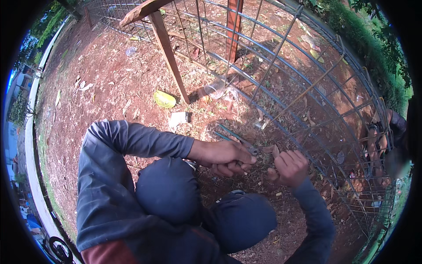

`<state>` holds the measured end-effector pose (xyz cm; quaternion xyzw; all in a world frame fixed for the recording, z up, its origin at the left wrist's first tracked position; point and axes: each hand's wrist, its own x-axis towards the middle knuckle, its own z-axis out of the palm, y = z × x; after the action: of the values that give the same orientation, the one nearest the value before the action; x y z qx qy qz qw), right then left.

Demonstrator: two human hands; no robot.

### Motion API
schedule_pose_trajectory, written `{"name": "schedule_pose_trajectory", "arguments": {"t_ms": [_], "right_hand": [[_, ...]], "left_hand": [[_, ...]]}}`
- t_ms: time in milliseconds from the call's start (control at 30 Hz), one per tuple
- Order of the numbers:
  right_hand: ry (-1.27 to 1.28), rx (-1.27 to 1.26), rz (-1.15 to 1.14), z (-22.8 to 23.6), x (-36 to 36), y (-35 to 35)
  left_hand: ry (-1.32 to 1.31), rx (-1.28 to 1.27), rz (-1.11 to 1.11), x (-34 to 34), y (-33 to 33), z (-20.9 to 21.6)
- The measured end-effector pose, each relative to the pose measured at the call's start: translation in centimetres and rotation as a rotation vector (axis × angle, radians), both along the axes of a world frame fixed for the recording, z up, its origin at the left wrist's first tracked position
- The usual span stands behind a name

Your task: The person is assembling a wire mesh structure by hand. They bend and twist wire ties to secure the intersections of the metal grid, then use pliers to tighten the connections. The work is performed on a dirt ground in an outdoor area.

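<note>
My left hand (225, 156) is closed, reaching across in front of my knees with thumb and fingers pressed together. What it pinches is too small to make out. To its right, my right hand (290, 168) is curled with its thumb raised, and anything inside is hidden. A small gap separates the two hands. Just beyond my left fingertips are pincers with teal handles (230, 133); their metal head sits close to the fingertips, and I cannot tell whether they touch. Bare reddish soil with dry leaves lies under both hands.
A curved cage of steel rebar (281, 57) rises ahead and to the right, with a wooden post (169, 57) propping it. A yellow leaf-like piece (164, 99), a small white box (179, 119) and a clear plastic cup (214, 89) lie ahead. Another person's arm (374, 145) is at the far right.
</note>
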<state>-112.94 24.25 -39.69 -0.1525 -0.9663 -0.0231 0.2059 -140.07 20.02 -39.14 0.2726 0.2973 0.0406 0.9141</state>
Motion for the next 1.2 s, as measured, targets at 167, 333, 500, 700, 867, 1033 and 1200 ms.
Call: {"name": "schedule_pose_trajectory", "arguments": {"t_ms": [167, 333, 500, 700, 867, 1033, 1200], "right_hand": [[0.002, 0.046, 0.086, 3.0, -2.3, 2.6], [-0.11, 0.051, 0.182, 0.3, -7.0, 6.0], [-0.217, -0.099, 0.152, -3.4, -12.2, 8.6], [-0.247, -0.138, 0.325, -3.9, -19.0, 11.9], [-0.409, -0.088, 0.323, -2.4, -24.5, 14.5], [-0.305, 0.026, 0.342, 1.1, -30.1, 17.8], [0.222, 0.142, -0.125, 4.9, -33.1, 19.6]], "left_hand": [[0.003, 0.398, 0.005, -1.2, 1.4, -1.0], [0.416, 1.231, -0.178, -6.0, 4.7, -3.8], [0.385, 1.316, 0.427, -7.9, 3.3, -5.4], [0.602, 1.372, 0.447, -12.1, 1.5, -10.0], [0.65, 1.025, 0.487, -16.3, 3.8, -6.0], [0.622, 0.867, 1.166, -14.8, 5.3, -7.1], [0.593, 0.557, 1.369, -16.0, 10.4, -9.7]]}}
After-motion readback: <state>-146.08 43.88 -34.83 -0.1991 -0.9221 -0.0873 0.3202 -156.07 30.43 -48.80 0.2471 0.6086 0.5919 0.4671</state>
